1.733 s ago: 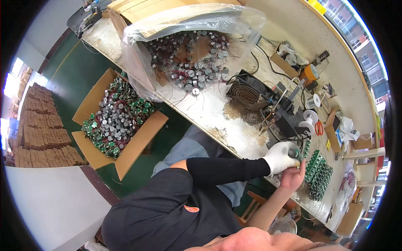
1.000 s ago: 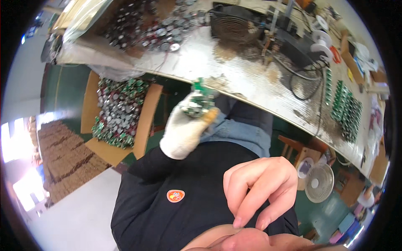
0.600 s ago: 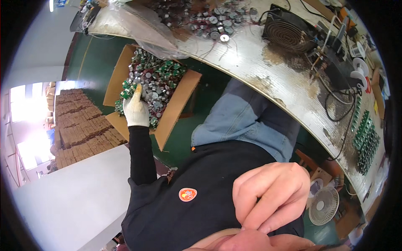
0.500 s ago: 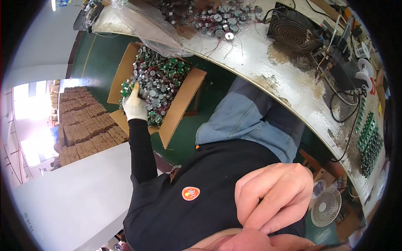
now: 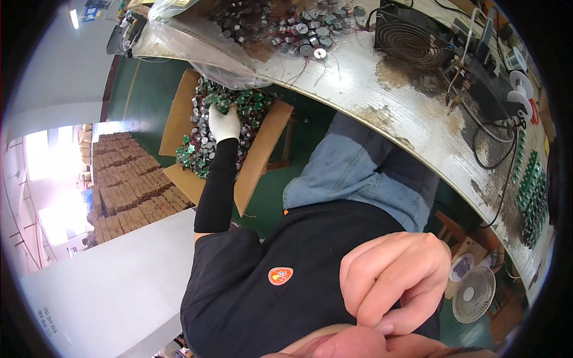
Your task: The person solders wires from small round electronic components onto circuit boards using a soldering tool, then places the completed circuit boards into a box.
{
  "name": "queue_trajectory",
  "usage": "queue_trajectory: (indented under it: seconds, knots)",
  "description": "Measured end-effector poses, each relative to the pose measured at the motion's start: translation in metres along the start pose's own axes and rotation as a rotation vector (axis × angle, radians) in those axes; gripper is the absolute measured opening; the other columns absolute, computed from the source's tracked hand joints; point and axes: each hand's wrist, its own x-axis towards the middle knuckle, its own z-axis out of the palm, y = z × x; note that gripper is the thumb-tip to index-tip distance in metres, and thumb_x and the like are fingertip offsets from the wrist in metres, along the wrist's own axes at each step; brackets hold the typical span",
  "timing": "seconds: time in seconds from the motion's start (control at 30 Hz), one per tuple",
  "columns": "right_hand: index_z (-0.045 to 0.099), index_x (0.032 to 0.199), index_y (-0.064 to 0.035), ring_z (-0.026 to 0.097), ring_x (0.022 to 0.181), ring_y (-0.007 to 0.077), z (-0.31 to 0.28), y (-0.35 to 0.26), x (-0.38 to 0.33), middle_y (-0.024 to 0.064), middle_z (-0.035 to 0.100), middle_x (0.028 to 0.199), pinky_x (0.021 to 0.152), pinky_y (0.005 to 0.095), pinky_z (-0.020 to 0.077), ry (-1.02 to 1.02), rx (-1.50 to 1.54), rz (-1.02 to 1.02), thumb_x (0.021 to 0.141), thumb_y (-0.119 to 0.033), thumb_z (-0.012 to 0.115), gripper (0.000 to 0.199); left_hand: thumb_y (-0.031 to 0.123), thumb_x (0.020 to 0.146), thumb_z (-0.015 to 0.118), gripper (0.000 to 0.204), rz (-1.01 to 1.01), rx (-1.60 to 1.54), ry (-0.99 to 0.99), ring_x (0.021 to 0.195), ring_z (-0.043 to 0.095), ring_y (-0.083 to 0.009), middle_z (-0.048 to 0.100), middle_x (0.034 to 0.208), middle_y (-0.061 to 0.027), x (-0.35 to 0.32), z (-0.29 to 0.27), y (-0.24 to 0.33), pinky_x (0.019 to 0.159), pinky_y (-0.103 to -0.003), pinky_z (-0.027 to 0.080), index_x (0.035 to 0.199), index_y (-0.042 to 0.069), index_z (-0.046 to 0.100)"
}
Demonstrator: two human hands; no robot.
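Here, left hand [image 5: 225,123] among boards [image 5: 203,143], carton [image 5: 262,149]

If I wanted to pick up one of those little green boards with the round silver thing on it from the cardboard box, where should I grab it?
Probably by the round silver part, from above. In the cardboard box the green boards lie heaped and tangled, edges buried, with the silver cylinders sticking up. The gloved left hand reaches in from the top too.
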Motion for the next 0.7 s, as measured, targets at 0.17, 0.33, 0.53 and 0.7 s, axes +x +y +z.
queue_trajectory:
  seconds: [0.17, 0.33, 0.53, 0.7]
  knots:
    - [0.066, 0.081, 0.0043, 0.059, 0.064, 0.0215, -0.001, -0.004, -0.005, 0.0108, 0.061, 0.079, 0.056, 0.0294, 0.0463, 0.015, -0.008, -0.008, 0.069, 0.006, 0.069, 0.012, 0.023, 0.068, 0.074, 0.070, 0.027, 0.170, -0.173, 0.099, 0.060, -0.0396, 0.063, 0.104, -0.0244, -0.018, -0.014, 0.042, 0.087, -0.043, 0.047, 0.127, 0.001, 0.043]
    - [0.063, 0.087, 0.0044, 0.056, 0.070, 0.0250, -0.003, -0.006, -0.009, 0.0139, 0.058, 0.084, 0.059, 0.0314, 0.0439, -0.019, 0.028, 0.000, 0.079, 0.003, 0.062, 0.008, 0.020, 0.063, 0.073, 0.072, 0.101, 0.347, -0.310, 0.095, 0.060, -0.0406, 0.062, 0.101, -0.0257, -0.027, -0.029, 0.041, 0.086, -0.045, 0.047, 0.126, 0.000, 0.044]
    - [0.064, 0.091, 0.0063, 0.055, 0.070, 0.0227, -0.006, -0.003, -0.011, 0.0140, 0.059, 0.086, 0.058, 0.0299, 0.0431, -0.012, 0.015, -0.025, 0.080, 0.003, 0.064, 0.011, 0.024, 0.065, 0.074, 0.072, 0.073, 0.286, -0.308, 0.103, 0.056, -0.0398, 0.056, 0.111, -0.0249, -0.042, -0.046, 0.045, 0.089, -0.045, 0.045, 0.126, 0.000, 0.044]
    - [0.066, 0.089, 0.0091, 0.059, 0.069, 0.0247, -0.006, -0.006, -0.010, 0.0164, 0.063, 0.084, 0.063, 0.0327, 0.0455, -0.066, 0.106, 0.030, 0.075, 0.001, 0.070, 0.017, 0.029, 0.071, 0.073, 0.070, 0.140, 0.241, -0.154, 0.105, 0.055, -0.0391, 0.055, 0.115, -0.0233, -0.051, -0.052, 0.042, 0.088, -0.044, 0.045, 0.128, 0.000, 0.044]
